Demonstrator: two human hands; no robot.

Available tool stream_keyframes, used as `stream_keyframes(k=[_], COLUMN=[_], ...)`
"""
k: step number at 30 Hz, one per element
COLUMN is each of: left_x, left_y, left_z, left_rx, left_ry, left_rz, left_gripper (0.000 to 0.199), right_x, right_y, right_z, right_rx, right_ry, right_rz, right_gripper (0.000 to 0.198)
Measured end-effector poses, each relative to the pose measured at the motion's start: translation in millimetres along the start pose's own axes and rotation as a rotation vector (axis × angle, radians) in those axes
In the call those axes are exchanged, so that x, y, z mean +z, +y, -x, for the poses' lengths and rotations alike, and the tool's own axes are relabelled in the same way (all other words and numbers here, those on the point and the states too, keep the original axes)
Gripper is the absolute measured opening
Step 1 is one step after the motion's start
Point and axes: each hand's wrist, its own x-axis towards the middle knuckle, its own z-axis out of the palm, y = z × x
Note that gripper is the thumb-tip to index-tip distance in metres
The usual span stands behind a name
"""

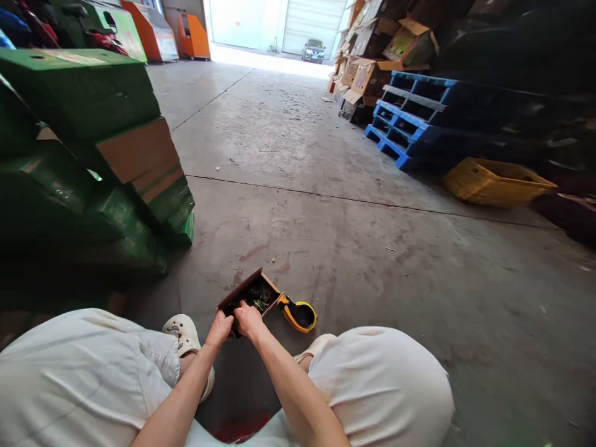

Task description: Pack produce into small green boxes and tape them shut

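A small open cardboard box (241, 289) rests on the floor between my feet, with dark contents and a shiny yellowish-green bit inside. My left hand (218, 329) is closed on the box's near left corner. Over the near side of the box, my right hand (249, 320) reaches in with bent fingers. Its fingertips are partly hidden, and what they hold cannot be made out. Just right of the box, a yellow and black tape dispenser (298, 315) lies on the floor close to the box's corner.
Stacked green cartons (139, 136) rise at the left. Blue pallets (405, 118), a yellow crate (498, 181) and piled cardboard boxes (365, 77) stand along the right. Pale clog shoes (184, 332) flank the box. A car (313, 51) is visible outside, beyond the concrete floor (288, 149).
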Motion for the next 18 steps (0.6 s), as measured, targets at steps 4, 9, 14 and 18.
stream_keyframes(k=[4,9,14,18], left_x=[-16,-37,-34,-25], left_y=[8,13,14,12], left_z=[-9,-29,-33,-30], left_rx=[0.040,0.061,0.065,0.066], left_ry=[0.006,0.028,0.075,0.092], left_rz=[0.012,-0.008,-0.017,0.046], left_gripper=[0.044,0.047,0.053,0.062], right_x=[-21,-52,-42,-35], right_y=[11,49,57,54], right_z=[-5,-18,-17,-18], right_rx=[0.035,0.196,0.288,0.282], right_ry=[0.033,0.111,0.058,0.057], right_rz=[-0.039,-0.048,-0.051,-0.080], right_gripper=[0.031,0.039,0.050,0.059])
